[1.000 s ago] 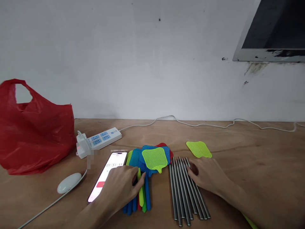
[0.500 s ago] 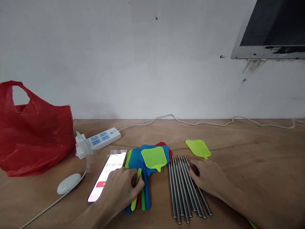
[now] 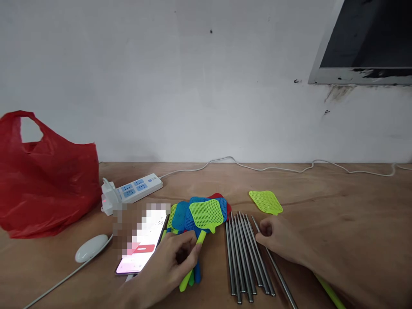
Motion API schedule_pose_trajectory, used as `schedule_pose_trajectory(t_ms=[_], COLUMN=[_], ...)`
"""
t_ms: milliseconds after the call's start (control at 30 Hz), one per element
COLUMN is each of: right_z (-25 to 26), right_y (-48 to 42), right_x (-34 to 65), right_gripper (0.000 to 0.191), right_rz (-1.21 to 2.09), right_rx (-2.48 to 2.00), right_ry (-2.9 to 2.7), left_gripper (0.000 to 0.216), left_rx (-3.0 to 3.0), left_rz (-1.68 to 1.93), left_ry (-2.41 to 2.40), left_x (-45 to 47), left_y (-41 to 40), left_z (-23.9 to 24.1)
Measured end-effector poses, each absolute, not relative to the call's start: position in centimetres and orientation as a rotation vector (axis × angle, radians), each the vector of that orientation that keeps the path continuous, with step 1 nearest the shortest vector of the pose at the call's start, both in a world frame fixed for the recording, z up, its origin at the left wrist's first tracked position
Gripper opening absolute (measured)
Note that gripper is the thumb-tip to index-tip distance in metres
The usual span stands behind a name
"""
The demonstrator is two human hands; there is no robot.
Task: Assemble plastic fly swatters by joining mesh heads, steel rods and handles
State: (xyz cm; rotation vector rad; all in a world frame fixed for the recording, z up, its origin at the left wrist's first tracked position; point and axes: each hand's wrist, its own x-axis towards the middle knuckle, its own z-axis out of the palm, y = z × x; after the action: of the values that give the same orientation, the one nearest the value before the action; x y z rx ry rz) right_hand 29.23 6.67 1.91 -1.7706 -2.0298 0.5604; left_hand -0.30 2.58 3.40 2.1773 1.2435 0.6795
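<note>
My left hand (image 3: 172,259) pinches a yellow-green plastic handle (image 3: 201,237) between thumb and forefinger, over other coloured handles (image 3: 197,274) partly hidden below it. Above these lie overlapping fly swatter heads (image 3: 207,214) in yellow-green, blue and red. My right hand (image 3: 280,236) is closed, with thumb and forefinger on one thin metal rod (image 3: 278,274) that lies slanted apart from the others. Several metal rods (image 3: 243,257) rest side by side left of that hand. Just beyond it is a single yellow-green swatter head (image 3: 266,201); its neck is partly covered by my hand.
A lit phone (image 3: 146,246) lies beside my left hand. Farther left are a white mouse-shaped device (image 3: 92,248), a power strip (image 3: 138,189) and a red plastic bag (image 3: 51,184). A white cable (image 3: 273,167) runs along the wall. Another yellow-green handle (image 3: 330,292) lies under my right forearm.
My left hand has lifted and tilted the yellow-green handle to the right. The rod at my right hand has moved apart from the row, its near end shifting right and toward me.
</note>
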Motion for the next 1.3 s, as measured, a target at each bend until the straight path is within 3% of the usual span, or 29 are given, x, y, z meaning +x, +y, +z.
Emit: schedule_pose_trajectory(t_ms=[300,633,1300], right_z=[2.1,2.3,1.8], right_y=[6.8,6.0,5.3], right_x=[28.9,27.6,27.2], right_gripper=[0.035,0.032,0.031], right_rz=[1.383,1.525,1.526], right_rx=[-1.244,-1.016,-0.89], right_ry=[-1.184,-0.9,-0.957], left_gripper=[0.034,0.039,0.033], left_rx=[2.2,2.214,2.219], left_rz=[0.534,0.483,0.464], left_ry=[1.227,1.214,1.184], left_x=[-0.4,-0.1,0.1], left_y=[2.3,1.8,1.9], left_z=[3.2,3.1,3.1])
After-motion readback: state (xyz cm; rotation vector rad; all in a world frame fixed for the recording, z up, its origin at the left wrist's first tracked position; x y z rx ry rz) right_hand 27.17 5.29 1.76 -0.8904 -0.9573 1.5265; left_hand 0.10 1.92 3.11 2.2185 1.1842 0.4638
